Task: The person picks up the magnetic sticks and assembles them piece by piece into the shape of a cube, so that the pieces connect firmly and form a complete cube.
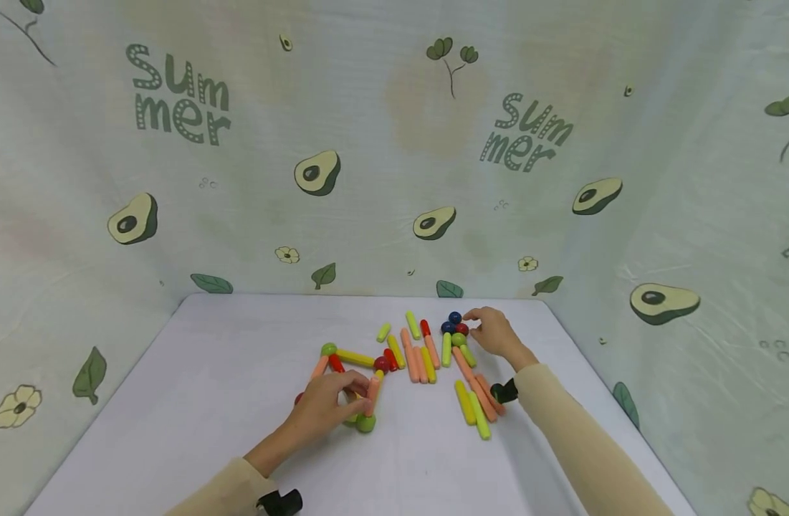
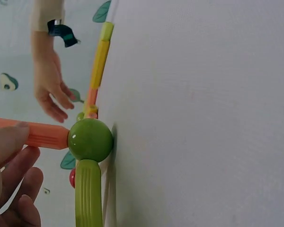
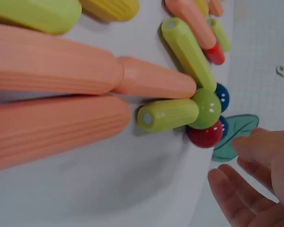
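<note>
Beige sleeves [image 1: 584,437] reach forward from the near edge, each with a black band [image 1: 280,503] at the wrist, over a white table [image 1: 426,476] across from where I stand. On the person's left, the left hand [image 1: 323,405] pinches an orange stick [image 1: 372,395] between thumb and fingers. That stick stands upright on a green ball [image 1: 365,423], which also joins a light-green stick [image 2: 89,194] lying low. Just beyond, a yellow stick [image 1: 355,358] links another green ball [image 1: 330,349] to a dark red ball [image 1: 382,364].

The right hand [image 1: 495,333] holds nothing; its fingers are loosely bent, just beside a cluster of balls: two blue balls [image 1: 448,327], a red ball [image 1: 462,329] and a lighter green one [image 1: 458,339]. Loose orange, yellow, red and light-green sticks [image 1: 480,416] lie between the hands and near the right forearm. Behind the table hangs a pale cloth [image 1: 368,86], printed with avocados, leaves and the word "Summer".
</note>
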A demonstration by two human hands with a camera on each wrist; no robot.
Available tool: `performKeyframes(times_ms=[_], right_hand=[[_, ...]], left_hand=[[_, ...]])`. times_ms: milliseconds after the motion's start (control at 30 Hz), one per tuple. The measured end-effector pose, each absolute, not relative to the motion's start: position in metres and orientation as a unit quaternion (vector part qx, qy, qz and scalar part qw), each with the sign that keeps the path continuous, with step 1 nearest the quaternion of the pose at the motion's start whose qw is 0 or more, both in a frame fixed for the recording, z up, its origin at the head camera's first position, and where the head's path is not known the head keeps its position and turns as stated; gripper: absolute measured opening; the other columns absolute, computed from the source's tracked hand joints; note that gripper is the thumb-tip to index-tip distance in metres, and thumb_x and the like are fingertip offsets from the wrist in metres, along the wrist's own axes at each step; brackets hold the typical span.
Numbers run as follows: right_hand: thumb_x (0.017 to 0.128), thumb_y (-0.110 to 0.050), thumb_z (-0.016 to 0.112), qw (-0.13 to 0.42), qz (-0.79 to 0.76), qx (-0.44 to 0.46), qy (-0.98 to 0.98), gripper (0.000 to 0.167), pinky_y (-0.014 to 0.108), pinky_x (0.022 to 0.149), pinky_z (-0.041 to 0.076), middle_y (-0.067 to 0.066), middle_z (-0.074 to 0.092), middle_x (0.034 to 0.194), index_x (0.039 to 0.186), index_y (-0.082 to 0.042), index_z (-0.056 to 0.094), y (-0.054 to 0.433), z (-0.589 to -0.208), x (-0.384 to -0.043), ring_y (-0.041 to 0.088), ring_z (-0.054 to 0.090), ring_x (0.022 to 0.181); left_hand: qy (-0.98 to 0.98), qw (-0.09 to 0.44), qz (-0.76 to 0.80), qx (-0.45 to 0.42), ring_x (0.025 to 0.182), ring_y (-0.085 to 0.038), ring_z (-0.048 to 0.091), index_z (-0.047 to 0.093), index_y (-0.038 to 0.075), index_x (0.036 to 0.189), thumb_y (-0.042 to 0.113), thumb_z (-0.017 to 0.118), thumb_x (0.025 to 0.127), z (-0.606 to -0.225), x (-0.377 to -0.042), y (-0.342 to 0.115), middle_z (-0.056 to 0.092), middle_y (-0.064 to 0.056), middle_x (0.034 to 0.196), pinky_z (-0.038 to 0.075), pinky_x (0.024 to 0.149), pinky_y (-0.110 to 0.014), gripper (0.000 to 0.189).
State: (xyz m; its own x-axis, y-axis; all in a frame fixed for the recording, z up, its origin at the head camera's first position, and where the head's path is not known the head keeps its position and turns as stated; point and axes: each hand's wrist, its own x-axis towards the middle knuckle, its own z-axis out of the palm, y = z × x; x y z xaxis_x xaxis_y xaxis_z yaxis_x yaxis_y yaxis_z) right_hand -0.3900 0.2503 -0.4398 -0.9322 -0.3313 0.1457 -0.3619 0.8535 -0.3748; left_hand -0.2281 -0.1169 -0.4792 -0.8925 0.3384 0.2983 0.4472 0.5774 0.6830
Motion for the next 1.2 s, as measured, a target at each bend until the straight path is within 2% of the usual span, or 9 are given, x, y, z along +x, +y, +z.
performKeyframes(times_ms=[133,267,367,500,633,767,933,1000,1200], right_hand=[[0.098,0.006,0.065,-0.008,0.192,0.187,-0.963,0.041,0.055,0.101,0.056,0.028,0.061,0.139,0.139,0.003,0.064,0.254,-0.452,-0.405,0.042,0.066,0.115],[0.100,0.006,0.060,-0.033,0.186,0.188,-0.964,0.045,0.057,0.108,0.051,0.028,0.060,0.143,0.144,0.002,0.062,0.252,-0.462,-0.409,0.043,0.062,0.125],[0.098,0.006,0.061,-0.023,0.177,0.187,-0.966,0.042,0.058,0.107,0.051,0.027,0.064,0.135,0.139,0.003,0.065,0.254,-0.467,-0.409,0.041,0.063,0.121],[0.097,0.003,0.067,-0.004,0.179,0.187,-0.966,0.031,0.055,0.101,0.055,0.022,0.070,0.122,0.128,0.003,0.070,0.258,-0.469,-0.407,0.036,0.065,0.108],[0.098,-0.004,0.072,-0.007,0.182,0.169,-0.969,0.029,0.052,0.095,0.057,0.019,0.072,0.115,0.126,0.001,0.071,0.263,-0.466,-0.403,0.031,0.065,0.100],[0.098,-0.009,0.074,0.005,0.194,0.157,-0.968,0.035,0.050,0.092,0.059,0.020,0.072,0.117,0.131,0.002,0.068,0.262,-0.457,-0.395,0.031,0.066,0.099],[0.098,-0.011,0.076,0.043,0.250,0.172,-0.952,0.037,0.045,0.090,0.062,0.019,0.072,0.122,0.132,0.001,0.067,0.244,-0.436,-0.379,0.030,0.070,0.101],[0.098,-0.012,0.078,0.053,0.277,0.190,-0.940,0.036,0.042,0.089,0.063,0.016,0.072,0.122,0.131,-0.002,0.069,0.231,-0.426,-0.367,0.028,0.071,0.101],[0.095,-0.012,0.081,0.056,0.338,0.289,-0.894,0.034,0.035,0.086,0.063,0.008,0.074,0.121,0.128,-0.006,0.072,0.187,-0.397,-0.325,0.023,0.074,0.098]], left_hand=[[-0.887,0.066,-0.402,-0.217,0.085,-0.003,0.065,0.077,0.024,0.111,0.029,0.089,0.087,-0.482,-0.228,-0.119,0.072,0.021,0.097,0.059,0.079,-0.035,0.026],[-0.887,0.059,-0.406,-0.213,0.087,-0.008,0.067,0.077,0.025,0.110,0.029,0.089,0.087,-0.480,-0.228,-0.118,0.071,0.021,0.098,0.059,0.080,-0.037,0.026],[-0.887,0.058,-0.405,-0.214,0.087,-0.010,0.067,0.077,0.025,0.111,0.030,0.089,0.088,-0.479,-0.229,-0.116,0.071,0.021,0.097,0.059,0.079,-0.038,0.027],[-0.890,0.069,-0.394,-0.218,0.086,-0.007,0.066,0.076,0.024,0.112,0.031,0.089,0.088,-0.479,-0.230,-0.115,0.071,0.020,0.098,0.059,0.078,-0.036,0.029],[-0.892,0.075,-0.390,-0.215,0.086,-0.005,0.066,0.076,0.025,0.114,0.032,0.089,0.088,-0.480,-0.230,-0.115,0.072,0.020,0.100,0.058,0.078,-0.035,0.030],[-0.894,0.074,-0.389,-0.209,0.087,-0.006,0.065,0.076,0.026,0.113,0.033,0.088,0.089,-0.480,-0.230,-0.114,0.072,0.021,0.099,0.058,0.077,-0.034,0.028],[-0.894,0.073,-0.389,-0.209,0.083,-0.001,0.062,0.076,0.026,0.111,0.029,0.086,0.091,-0.479,-0.231,-0.115,0.071,0.023,0.093,0.058,0.076,-0.035,0.022],[-0.892,0.076,-0.391,-0.212,0.082,0.001,0.061,0.077,0.026,0.111,0.027,0.086,0.091,-0.478,-0.231,-0.116,0.071,0.023,0.093,0.058,0.075,-0.035,0.022],[-0.897,0.089,-0.382,-0.205,0.082,-0.001,0.058,0.076,0.027,0.114,0.029,0.087,0.091,-0.476,-0.229,-0.118,0.072,0.022,0.094,0.052,0.071,-0.024,0.026]])
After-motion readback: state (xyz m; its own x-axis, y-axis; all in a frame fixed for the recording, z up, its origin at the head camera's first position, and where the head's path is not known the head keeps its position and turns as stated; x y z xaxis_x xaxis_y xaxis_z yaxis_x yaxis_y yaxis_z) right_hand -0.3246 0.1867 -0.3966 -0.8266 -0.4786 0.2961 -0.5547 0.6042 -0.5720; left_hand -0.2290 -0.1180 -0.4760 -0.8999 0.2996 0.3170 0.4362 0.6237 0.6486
